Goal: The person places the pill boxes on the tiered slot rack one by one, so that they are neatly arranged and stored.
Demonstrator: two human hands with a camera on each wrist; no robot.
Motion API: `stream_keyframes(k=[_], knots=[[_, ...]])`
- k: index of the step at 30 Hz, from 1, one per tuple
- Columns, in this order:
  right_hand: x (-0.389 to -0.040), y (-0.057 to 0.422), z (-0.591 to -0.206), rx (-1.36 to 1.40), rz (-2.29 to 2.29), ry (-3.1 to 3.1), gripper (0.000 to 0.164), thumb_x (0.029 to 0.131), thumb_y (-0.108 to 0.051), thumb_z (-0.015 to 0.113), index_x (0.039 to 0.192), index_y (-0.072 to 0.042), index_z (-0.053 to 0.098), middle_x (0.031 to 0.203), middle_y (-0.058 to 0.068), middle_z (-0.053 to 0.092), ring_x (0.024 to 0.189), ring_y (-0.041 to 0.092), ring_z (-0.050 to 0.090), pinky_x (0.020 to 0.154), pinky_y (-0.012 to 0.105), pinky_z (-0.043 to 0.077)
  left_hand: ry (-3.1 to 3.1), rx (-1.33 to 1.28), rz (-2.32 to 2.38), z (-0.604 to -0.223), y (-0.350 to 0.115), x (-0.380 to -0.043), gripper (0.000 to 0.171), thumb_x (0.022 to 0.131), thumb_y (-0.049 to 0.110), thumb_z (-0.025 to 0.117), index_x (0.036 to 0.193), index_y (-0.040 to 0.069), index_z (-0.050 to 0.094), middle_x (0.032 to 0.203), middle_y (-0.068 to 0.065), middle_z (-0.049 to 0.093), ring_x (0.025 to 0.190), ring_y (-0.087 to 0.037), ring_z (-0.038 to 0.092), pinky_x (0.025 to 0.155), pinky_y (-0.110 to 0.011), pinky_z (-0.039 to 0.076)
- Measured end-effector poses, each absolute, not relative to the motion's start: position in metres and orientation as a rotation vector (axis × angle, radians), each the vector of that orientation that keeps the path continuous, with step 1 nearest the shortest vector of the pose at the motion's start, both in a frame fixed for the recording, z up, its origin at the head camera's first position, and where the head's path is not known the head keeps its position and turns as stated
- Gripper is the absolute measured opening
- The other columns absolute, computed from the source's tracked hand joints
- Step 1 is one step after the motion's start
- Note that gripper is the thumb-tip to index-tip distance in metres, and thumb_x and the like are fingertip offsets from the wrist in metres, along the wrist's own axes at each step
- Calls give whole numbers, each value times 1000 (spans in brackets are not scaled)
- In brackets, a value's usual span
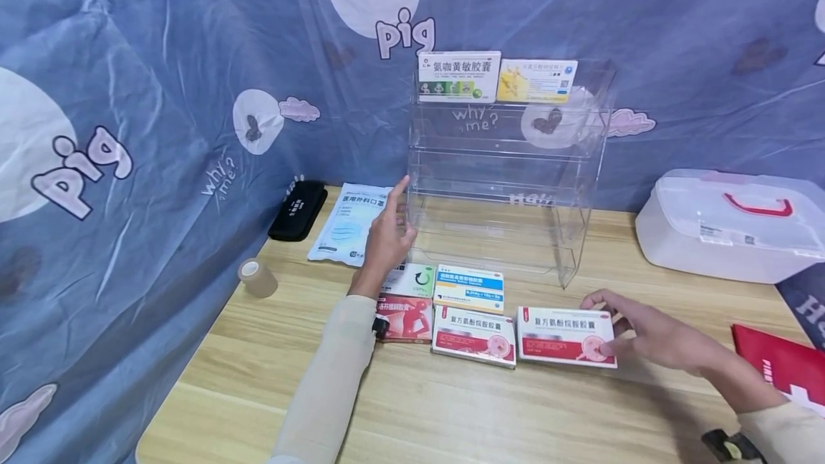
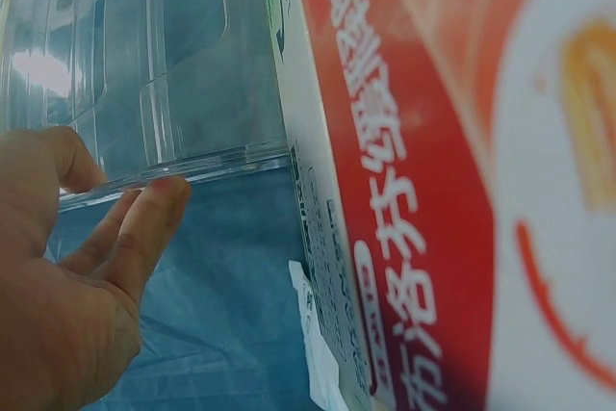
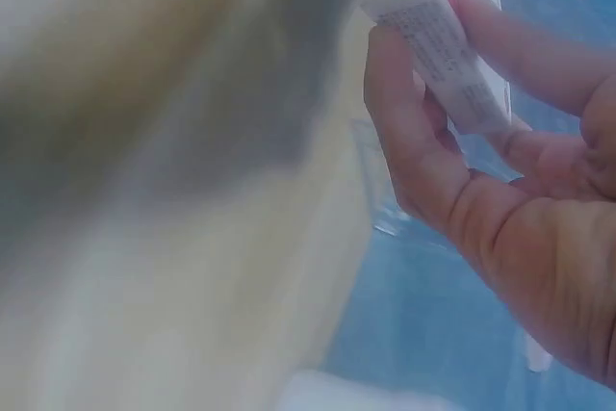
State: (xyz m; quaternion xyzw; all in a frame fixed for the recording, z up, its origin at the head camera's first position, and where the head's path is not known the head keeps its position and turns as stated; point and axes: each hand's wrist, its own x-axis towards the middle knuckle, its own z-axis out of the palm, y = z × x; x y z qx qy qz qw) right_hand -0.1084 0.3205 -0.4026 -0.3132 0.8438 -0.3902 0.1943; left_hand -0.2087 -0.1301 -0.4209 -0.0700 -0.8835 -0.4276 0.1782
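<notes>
A clear acrylic tiered display rack (image 1: pixel 505 188) stands at the back of the table. On its left side edge my left hand (image 1: pixel 387 235) pinches the panel, thumb and fingers on opposite faces in the left wrist view. My right hand (image 1: pixel 664 335) grips the right end of a red-and-white medicine box (image 1: pixel 561 353); the box's white end (image 3: pixel 448 69) shows between thumb and fingers in the right wrist view. Left of it lie a similar red-and-white box (image 1: pixel 470 342), a blue-and-yellow box (image 1: pixel 468 288), a red capsule box (image 1: pixel 409 317) and a green-and-white box (image 1: pixel 412 280).
The rack's top tier holds a green-and-white box (image 1: pixel 457 77) and a yellow-and-white box (image 1: pixel 538 81). Leftward are a mask packet (image 1: pixel 344 224), a black case (image 1: pixel 298 210) and a tape roll (image 1: pixel 261 279). A white lidded bin (image 1: pixel 722 235) and a red pouch (image 1: pixel 780 367) lie right.
</notes>
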Motion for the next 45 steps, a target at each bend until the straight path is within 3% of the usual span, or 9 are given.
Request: stream_keyframes(k=[4, 17, 21, 24, 26, 29, 34, 40, 45], knots=[[-125, 323, -384, -928, -1085, 2536, 54, 86, 6, 79, 133, -6, 57, 116, -6, 69, 99, -7, 62, 73, 21, 57, -2496, -207, -1207, -420, -131, -208, 102, 95, -8, 67, 170, 44, 23, 154, -15, 62, 120, -34, 75, 101, -42, 65], [-190, 317, -288, -597, -974, 2977, 64, 90, 8, 77, 149, -5, 53, 120, 33, 64, 87, -21, 51, 69, 21, 52, -2484, -215, -1198, -419, -130, -207, 102, 94, -9, 68, 170, 44, 24, 154, -17, 62, 120, -35, 74, 100, -42, 65], [-211, 305, -265, -575, -909, 3127, 67, 93, 4, 77, 154, -7, 52, 126, 34, 56, 104, 18, 64, 93, 50, 44, -2501, -210, -1184, -418, -129, -208, 101, 95, -8, 67, 170, 42, 23, 154, -17, 62, 121, -34, 74, 101, -42, 65], [-225, 290, -250, -516, -926, 3225, 67, 97, 1, 73, 158, -8, 49, 135, 38, 51, 127, 54, 47, 102, 69, 31, -2504, -209, -1179, -418, -130, -208, 100, 96, -8, 67, 170, 42, 23, 154, -16, 62, 122, -34, 74, 101, -42, 65], [-234, 279, -243, -467, -970, 3285, 66, 98, 0, 71, 159, -9, 49, 140, 38, 48, 134, 53, 42, 108, 71, 30, -2502, -208, -1177, -419, -130, -208, 100, 95, -8, 67, 170, 42, 23, 153, -16, 62, 122, -33, 74, 101, -42, 65], [-248, 260, -238, -405, -1059, 3381, 62, 98, -3, 72, 157, -12, 54, 142, 34, 46, 131, 42, 42, 111, 61, 35, -2499, -210, -1179, -419, -130, -207, 100, 96, -8, 67, 171, 42, 23, 153, -17, 63, 122, -33, 74, 101, -42, 65], [-269, 231, -240, -458, -1145, 3473, 59, 97, -2, 72, 153, -17, 61, 141, 28, 44, 123, 29, 48, 99, 25, 43, -2497, -209, -1187, -419, -130, -208, 100, 95, -8, 67, 170, 42, 23, 153, -17, 63, 121, -34, 74, 101, -42, 65], [-282, 200, -245, -582, -1124, 3427, 57, 102, -3, 67, 156, -18, 58, 143, 26, 41, 119, 38, 52, 87, 36, 46, -2490, -208, -1183, -419, -130, -209, 101, 95, -8, 67, 170, 43, 23, 152, -17, 63, 120, -33, 75, 100, -41, 65], [-292, 183, -252, -562, -1129, 3328, 65, 98, 8, 62, 157, -19, 57, 143, 22, 36, 116, 39, 54, 72, 28, 41, -2496, -203, -1192, -419, -129, -208, 102, 95, -8, 68, 170, 44, 23, 151, -16, 64, 120, -33, 74, 100, -41, 65]])
